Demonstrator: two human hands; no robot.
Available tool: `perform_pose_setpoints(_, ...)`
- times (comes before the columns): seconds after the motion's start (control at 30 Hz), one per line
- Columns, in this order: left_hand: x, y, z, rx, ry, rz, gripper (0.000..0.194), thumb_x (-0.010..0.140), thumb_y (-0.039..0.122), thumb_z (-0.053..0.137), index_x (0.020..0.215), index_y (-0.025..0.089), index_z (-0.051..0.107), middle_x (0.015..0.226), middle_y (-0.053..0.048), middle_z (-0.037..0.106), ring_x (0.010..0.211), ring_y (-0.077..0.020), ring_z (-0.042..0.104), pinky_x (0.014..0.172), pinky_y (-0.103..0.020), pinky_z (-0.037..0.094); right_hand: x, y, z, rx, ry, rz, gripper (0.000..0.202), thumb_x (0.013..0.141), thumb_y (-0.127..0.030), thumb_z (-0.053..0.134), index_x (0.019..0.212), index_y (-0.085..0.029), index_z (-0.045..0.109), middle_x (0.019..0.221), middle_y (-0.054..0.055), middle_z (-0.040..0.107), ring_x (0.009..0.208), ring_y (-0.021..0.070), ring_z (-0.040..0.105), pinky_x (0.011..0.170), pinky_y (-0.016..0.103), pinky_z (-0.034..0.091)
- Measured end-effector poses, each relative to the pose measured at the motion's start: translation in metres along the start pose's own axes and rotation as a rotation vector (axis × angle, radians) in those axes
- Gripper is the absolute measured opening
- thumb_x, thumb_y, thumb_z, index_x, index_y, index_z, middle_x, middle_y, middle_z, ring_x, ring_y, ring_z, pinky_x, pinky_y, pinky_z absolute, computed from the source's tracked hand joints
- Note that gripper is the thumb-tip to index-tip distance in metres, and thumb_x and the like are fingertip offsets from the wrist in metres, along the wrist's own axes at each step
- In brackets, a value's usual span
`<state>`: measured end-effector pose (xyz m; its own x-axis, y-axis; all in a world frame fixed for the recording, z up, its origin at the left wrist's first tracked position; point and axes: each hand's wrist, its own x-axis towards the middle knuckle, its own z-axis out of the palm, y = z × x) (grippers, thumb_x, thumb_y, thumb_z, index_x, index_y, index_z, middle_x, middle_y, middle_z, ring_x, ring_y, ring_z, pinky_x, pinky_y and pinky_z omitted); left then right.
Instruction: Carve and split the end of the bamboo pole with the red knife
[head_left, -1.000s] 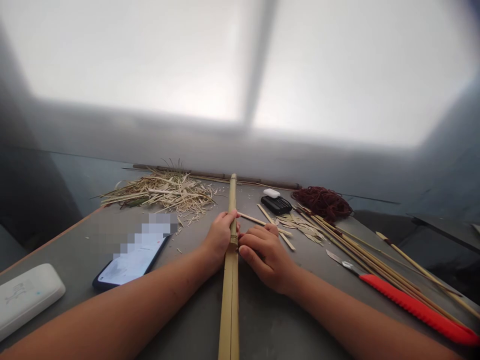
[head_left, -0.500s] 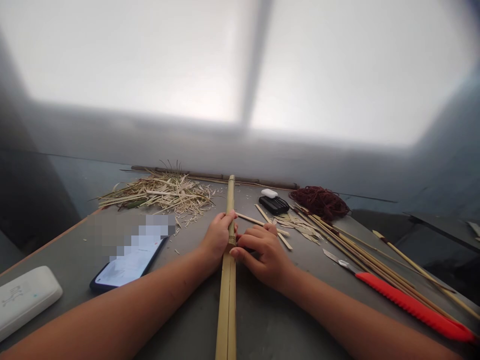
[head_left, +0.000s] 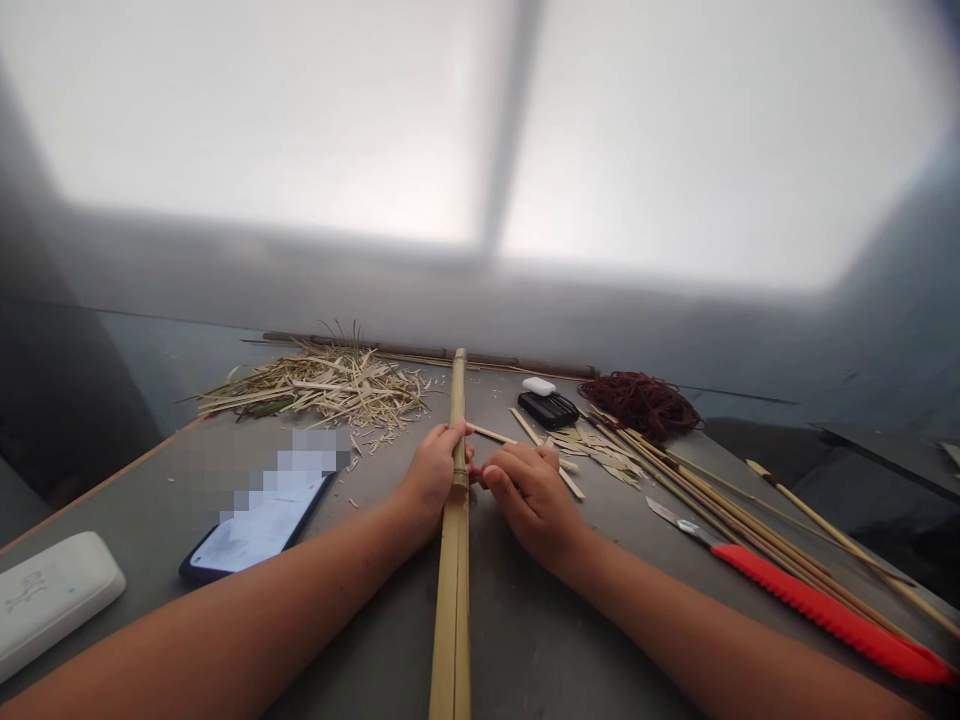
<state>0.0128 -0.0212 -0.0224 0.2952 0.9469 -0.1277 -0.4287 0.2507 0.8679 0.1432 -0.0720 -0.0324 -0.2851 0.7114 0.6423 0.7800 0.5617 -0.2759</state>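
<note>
A long pale bamboo pole (head_left: 451, 600) runs from the bottom edge up the middle of the view, with a notch just below its node. My left hand (head_left: 430, 475) is wrapped round the pole at that node, thumb on top. Just right of the pole, my right hand (head_left: 531, 495) is closed with its fingers curled; what it holds, if anything, is hidden. Its fingertips are close to the left fingers beneath the pole. Behind the right hand lie thin bamboo strips (head_left: 525, 425).
Shavings (head_left: 330, 385) are heaped at the back left, near a phone (head_left: 262, 520) and a white case (head_left: 60, 595). Toward the right lie a black case (head_left: 549, 409), dark red cord (head_left: 641, 402), thin sticks (head_left: 742, 525) and a red-handled knife (head_left: 825, 610). A dark pole (head_left: 517, 362) lies at the back.
My right hand has moved slightly right, its thumb coming off the pole and curling in. The pole and my left hand have shifted a little left, and the notch shows more.
</note>
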Motion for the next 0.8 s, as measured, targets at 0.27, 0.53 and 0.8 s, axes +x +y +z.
perform_pose_setpoints(0.27,-0.0004,-0.0004,-0.0016,-0.025,-0.003,-0.005,0.018,0.094,0.028,0.044,0.079,0.019,0.051,0.056,0.004,0.045,0.045,-0.0098,0.04,0.046,-0.02,0.033,-0.0016,-0.0017,0.0037,-0.041,-0.085,-0.006,0.041,0.101,-0.04,0.032,0.075,-0.02,0.056,0.074,0.002,0.06,0.073,0.0173,0.052,0.072,0.034,0.028)
perform_pose_setpoints(0.53,0.0005,-0.001,-0.0009,-0.062,-0.001,-0.023,0.017,0.093,0.029,0.045,0.081,0.019,0.051,0.055,0.005,0.044,0.044,-0.0088,0.039,0.048,-0.02,0.036,-0.0027,-0.001,0.0042,-0.033,-0.104,-0.01,0.044,0.098,-0.051,0.035,0.082,-0.02,0.062,0.076,0.003,0.061,0.076,0.0193,0.052,0.075,0.035,0.028)
perform_pose_setpoints(0.8,-0.0028,0.002,0.0002,-0.016,0.013,0.0,0.016,0.095,0.027,0.043,0.086,0.016,0.05,0.054,0.005,0.045,0.044,-0.0074,0.041,0.046,-0.019,0.035,-0.0027,-0.0061,-0.0001,-0.026,-0.156,-0.031,0.038,0.1,-0.035,0.032,0.076,-0.019,0.057,0.077,0.002,0.057,0.074,0.0182,0.048,0.074,0.036,0.025)
